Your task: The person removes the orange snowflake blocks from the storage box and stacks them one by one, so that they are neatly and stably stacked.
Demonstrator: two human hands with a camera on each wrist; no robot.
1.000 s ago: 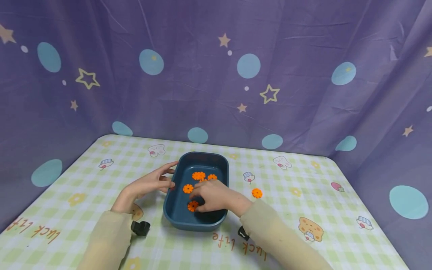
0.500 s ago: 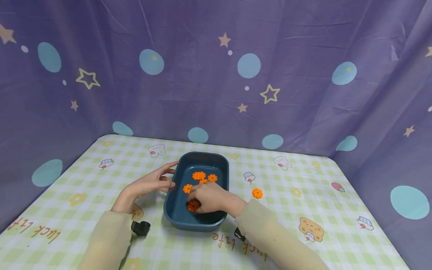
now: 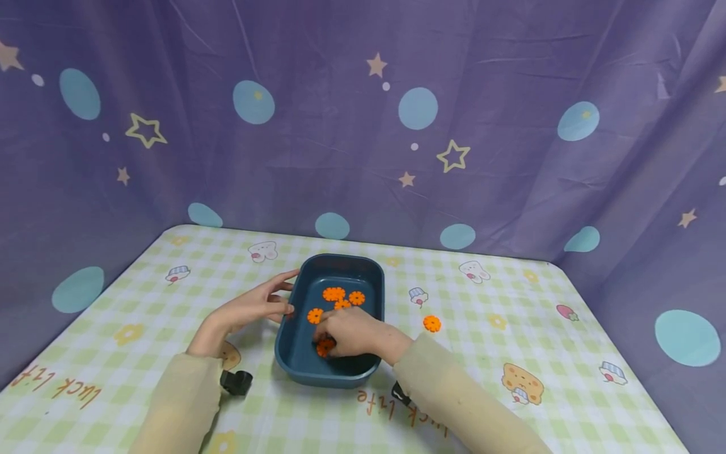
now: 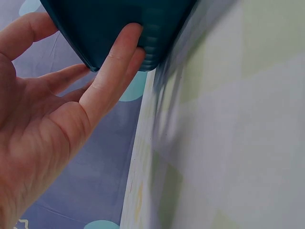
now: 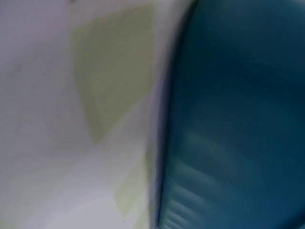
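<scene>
A dark blue rectangular tub (image 3: 300,372) stands on the table. My left hand (image 3: 249,310) holds its left side, thumb at the rim and other fingers along the outer wall; in the left wrist view two fingers (image 4: 114,59) press that wall. My right hand (image 3: 351,333) reaches into the near half of the tub. Its curled fingers and thumb pinch a partly covered orange snowflake building disc (image 3: 325,348). Further up the tub floor lie several more orange discs, including a single disc (image 3: 314,316) on the left. In the right wrist view, only the tub wall and tablecloth show.
One loose orange disc (image 3: 432,323) lies on the table, right of the tub. The tablecloth (image 3: 567,366) is green-checked with printed figures. A purple curtain (image 3: 363,157) hangs behind the table and along both sides.
My right hand has shifted slightly left, and its fingers have closed over the near disc. A disc in the middle of the tub has come more into sight. My left hand stays put.
</scene>
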